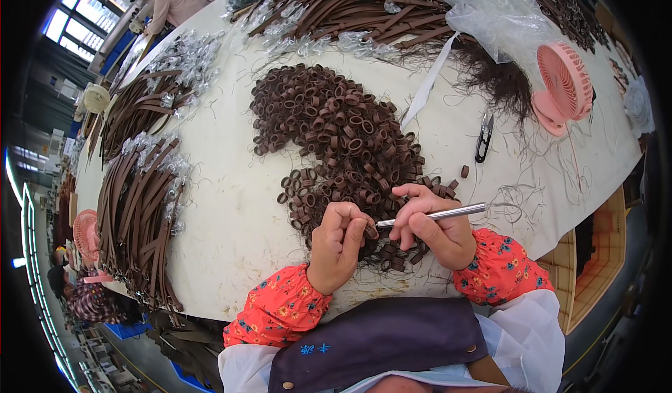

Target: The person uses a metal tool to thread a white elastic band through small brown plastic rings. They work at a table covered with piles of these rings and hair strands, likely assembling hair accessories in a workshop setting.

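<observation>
My left hand (337,244) pinches a small brown strap loop (371,232) between thumb and forefinger, just above the near end of the pile. In my right hand (435,230) is a slim silver pen-shaped tool (458,212), held in a pinch and slanting down to the left. Its thin tip reaches the loop; whether it touches cannot be made out. Under and beyond both hands spreads a curved heap of brown loops (343,123), most standing or lying as open rings. One loose loop (465,172) lies apart, right of the heap.
Black thread snips (484,139) and a pink fan (563,85) stand to the right, near dark thread scraps (497,85). Bundled brown straps (133,211) line the left; more straps (364,4) and clear plastic (497,15) lie at the back. Another person (171,1) works far left.
</observation>
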`<state>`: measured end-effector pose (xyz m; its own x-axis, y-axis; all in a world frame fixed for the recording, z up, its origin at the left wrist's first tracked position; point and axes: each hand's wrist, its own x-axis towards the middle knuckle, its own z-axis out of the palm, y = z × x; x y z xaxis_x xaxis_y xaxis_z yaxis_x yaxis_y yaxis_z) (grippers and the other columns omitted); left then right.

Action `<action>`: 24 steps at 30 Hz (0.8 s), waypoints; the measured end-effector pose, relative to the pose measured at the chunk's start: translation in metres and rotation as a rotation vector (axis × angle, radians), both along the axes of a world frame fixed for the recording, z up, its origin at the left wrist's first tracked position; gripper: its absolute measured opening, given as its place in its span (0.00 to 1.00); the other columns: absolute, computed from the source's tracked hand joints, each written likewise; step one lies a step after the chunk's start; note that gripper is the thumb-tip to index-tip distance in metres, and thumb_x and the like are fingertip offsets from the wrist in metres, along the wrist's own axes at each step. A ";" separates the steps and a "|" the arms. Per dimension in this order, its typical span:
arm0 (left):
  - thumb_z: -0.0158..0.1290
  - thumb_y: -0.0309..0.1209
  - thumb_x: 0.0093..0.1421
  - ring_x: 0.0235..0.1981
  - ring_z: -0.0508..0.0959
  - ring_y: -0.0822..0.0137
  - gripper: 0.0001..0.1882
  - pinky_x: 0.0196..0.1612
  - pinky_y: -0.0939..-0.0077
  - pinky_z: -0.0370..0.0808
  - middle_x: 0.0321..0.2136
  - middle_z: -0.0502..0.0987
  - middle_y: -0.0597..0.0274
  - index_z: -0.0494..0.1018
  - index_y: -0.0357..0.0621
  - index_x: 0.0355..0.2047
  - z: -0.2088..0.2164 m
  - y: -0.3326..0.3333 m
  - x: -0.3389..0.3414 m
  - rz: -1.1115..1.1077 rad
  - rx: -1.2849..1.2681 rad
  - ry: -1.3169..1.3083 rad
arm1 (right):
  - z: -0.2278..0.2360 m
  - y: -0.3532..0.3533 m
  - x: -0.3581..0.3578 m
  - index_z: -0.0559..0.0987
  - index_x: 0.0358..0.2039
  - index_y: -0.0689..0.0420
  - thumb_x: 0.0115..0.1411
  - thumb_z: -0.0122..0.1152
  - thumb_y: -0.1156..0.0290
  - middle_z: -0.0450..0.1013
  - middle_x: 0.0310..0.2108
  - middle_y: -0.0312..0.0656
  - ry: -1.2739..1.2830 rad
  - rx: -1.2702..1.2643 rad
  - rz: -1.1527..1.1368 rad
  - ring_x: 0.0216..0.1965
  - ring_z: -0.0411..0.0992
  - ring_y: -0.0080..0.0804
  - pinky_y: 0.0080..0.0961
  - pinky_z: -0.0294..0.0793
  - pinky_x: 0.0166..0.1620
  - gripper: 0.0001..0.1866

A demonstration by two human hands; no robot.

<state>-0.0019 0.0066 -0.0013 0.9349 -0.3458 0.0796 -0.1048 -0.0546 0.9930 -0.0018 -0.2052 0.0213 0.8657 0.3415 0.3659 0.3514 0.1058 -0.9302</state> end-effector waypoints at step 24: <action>0.45 0.26 0.69 0.27 0.74 0.79 0.05 0.30 0.86 0.70 0.30 0.79 0.61 0.64 0.36 0.42 0.001 -0.007 0.000 0.050 -0.040 -0.040 | -0.002 0.012 0.002 0.74 0.41 0.55 0.55 0.65 0.73 0.75 0.27 0.36 -0.332 -0.294 -0.221 0.31 0.75 0.32 0.35 0.68 0.50 0.14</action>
